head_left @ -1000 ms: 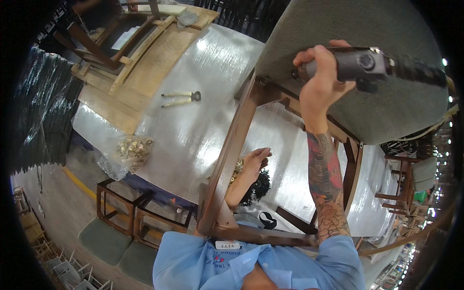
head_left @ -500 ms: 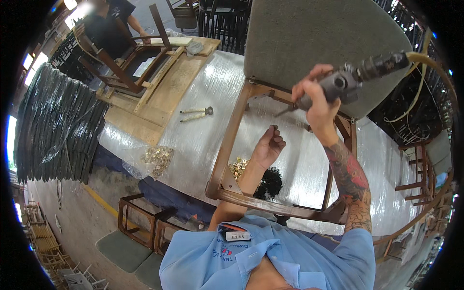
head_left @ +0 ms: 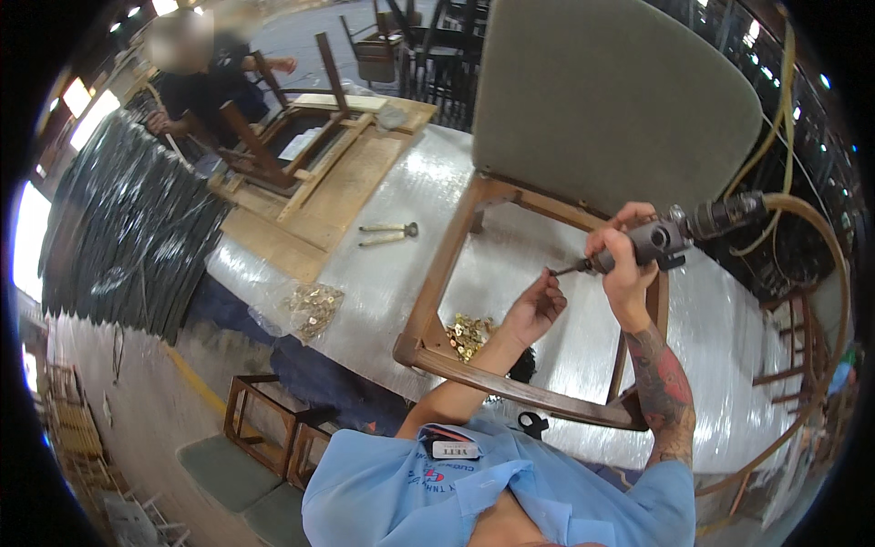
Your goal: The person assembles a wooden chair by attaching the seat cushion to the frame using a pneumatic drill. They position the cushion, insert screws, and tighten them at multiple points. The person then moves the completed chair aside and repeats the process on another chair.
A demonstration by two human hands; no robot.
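Observation:
My right hand (head_left: 627,273) is wrapped round a dark air screwdriver (head_left: 658,242), its bit pointing left and a hose on its back end. At the bit's tip, the fingers of my left hand (head_left: 536,312) are pinched on a small dark fastener, mostly hidden by the fingertips. Both hands are over the opening of a brown wooden chair frame (head_left: 439,273), whose grey upholstered back (head_left: 611,100) stands upright at the far side. Inside the frame, beside my left forearm, lie a pile of brass-coloured hardware pieces (head_left: 468,337) and a partly hidden pile of black fasteners (head_left: 522,366).
Pincers (head_left: 390,234) and a plastic bag of metal pieces (head_left: 313,310) lie on the film-covered table (head_left: 365,292). Across it, a person (head_left: 214,91) stands by an upturned chair (head_left: 264,159) on a wooden board (head_left: 273,239). The air hose (head_left: 834,273) curves down the right side.
My right hand has lowered the screwdriver, and its bit now meets my left fingertips. My left hand has shifted slightly right and down. The person across the table has moved an arm.

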